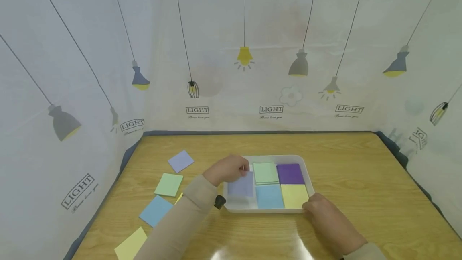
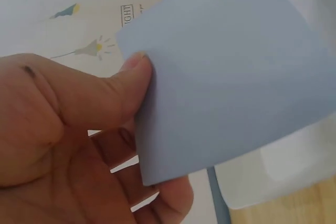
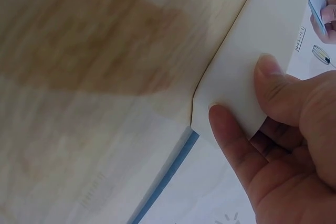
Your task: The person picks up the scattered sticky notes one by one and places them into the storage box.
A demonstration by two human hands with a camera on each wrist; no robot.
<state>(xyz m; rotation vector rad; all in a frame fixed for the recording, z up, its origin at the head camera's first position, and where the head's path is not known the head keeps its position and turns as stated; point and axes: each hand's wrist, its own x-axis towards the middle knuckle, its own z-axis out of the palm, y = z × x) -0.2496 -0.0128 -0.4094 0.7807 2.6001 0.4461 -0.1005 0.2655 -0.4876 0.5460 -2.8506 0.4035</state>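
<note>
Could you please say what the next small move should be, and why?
Probably lower the lavender sheet into the left end of the tray: the left hand pinches it there, white floor shows around it, and the right hand holds the tray's near right corner.

A lavender card (image 1: 240,187) was seen near the frame's centre, against a white tray (image 1: 246,204). To its right, a mint card (image 1: 265,172), a purple card (image 1: 290,174), a sky-blue card (image 1: 269,196) and a yellow card (image 1: 294,196) were shown. Lilac, green, blue and yellow were repeated in the loose cards (image 1: 169,184) at left. The counter (image 1: 346,171) was patterned with tan wood grain; the white backdrop (image 1: 216,19) was printed with grey, blue and yellow lamps (image 1: 298,64) and black lettering (image 1: 271,109).
</note>
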